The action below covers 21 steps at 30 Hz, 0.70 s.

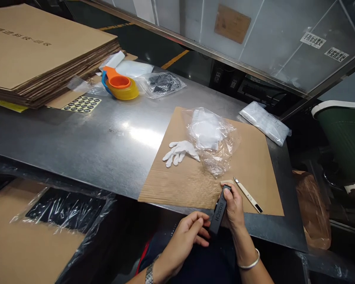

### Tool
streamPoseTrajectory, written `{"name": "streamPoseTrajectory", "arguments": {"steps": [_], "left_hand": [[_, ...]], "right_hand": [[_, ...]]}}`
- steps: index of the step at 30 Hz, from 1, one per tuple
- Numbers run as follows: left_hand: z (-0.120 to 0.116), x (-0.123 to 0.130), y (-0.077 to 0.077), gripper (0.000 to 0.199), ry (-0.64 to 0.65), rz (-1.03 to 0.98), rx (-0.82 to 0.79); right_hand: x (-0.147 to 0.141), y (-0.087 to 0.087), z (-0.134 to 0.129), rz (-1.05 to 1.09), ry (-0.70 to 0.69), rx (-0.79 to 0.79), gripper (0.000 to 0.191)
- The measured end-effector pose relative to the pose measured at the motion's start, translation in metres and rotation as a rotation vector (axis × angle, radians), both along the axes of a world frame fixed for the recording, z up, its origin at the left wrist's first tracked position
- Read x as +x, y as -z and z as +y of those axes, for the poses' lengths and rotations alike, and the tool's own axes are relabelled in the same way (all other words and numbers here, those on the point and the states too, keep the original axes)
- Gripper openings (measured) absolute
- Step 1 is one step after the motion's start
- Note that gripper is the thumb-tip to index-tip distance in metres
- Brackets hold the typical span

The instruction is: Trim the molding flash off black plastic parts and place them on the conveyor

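Note:
My right hand [233,203] is closed around a narrow black plastic part marked BOSCH [219,215], the thumb pressed on its upper end. The part is held tilted at the front edge of the table. Close to its lower left side is my left hand [192,228], with loosely curled fingers apart and nothing visible in them; whether a fingertip touches the part I cannot tell. A craft knife labelled A26 [248,195] lies right of my right hand on a cardboard sheet [254,157]. Beyond the hands are a white glove [181,152] and a clear bag with white contents [207,132].
Flattened cardboard [47,43] is stacked at the far left, near a sticker sheet [82,104] and an orange-and-yellow tape dispenser [121,85]. A bag with black contents [162,83] lies behind. A white wrapped packet [266,123] sits at the right edge, beside a green bin [343,142].

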<state>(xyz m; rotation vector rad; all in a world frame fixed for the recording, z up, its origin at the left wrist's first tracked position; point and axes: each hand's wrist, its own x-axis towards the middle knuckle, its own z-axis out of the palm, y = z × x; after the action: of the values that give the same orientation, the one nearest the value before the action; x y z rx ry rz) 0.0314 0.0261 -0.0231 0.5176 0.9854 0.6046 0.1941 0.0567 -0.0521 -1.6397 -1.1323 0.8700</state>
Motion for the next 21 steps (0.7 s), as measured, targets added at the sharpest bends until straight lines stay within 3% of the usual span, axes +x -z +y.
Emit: {"name": "streamPoseTrajectory", "arguments": {"steps": [5, 9, 15, 21], "left_hand": [[0.006, 0.0, 0.027, 0.033, -0.157, 0.066, 0.033], [0.011, 0.002, 0.044, 0.043, -0.195, 0.079, 0.043], [0.016, 0.004, 0.059, 0.048, -0.25, 0.072, 0.071], [0.017, 0.01, 0.076, 0.051, -0.311, 0.045, 0.084]], "right_hand": [[0.014, 0.009, 0.024, -0.384, -0.011, -0.041, 0.036], [0.009, 0.012, 0.032, -0.627, -0.014, -0.047, 0.038], [0.006, -0.001, 0.043, -0.862, -0.081, -0.02, 0.044], [0.016, -0.02, 0.116, -0.981, -0.283, 0.059, 0.025]]}}
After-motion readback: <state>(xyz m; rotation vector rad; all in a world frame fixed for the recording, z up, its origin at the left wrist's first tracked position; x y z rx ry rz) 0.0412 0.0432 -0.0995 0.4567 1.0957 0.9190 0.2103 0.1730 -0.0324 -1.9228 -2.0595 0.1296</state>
